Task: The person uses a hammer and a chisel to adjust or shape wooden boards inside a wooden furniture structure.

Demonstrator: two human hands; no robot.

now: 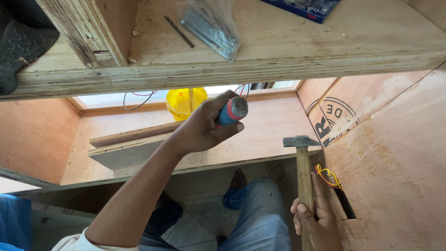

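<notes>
Hammer (303, 158) gripped in right hand (316, 221), red-blue tool handle (231, 112) in left hand (202, 128); clear bag (211, 25) above.

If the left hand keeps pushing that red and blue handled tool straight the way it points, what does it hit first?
Probably the plywood back panel of the cabinet. The left hand aims the red and blue handled tool away from the camera, its tip hidden. The yellow plastic tub sits to the side, though depth is unclear.

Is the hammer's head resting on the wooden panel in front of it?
No. The hammer is held upright by its wooden handle in the right hand, its metal head raised in the air, clear of the plywood panel.
</notes>
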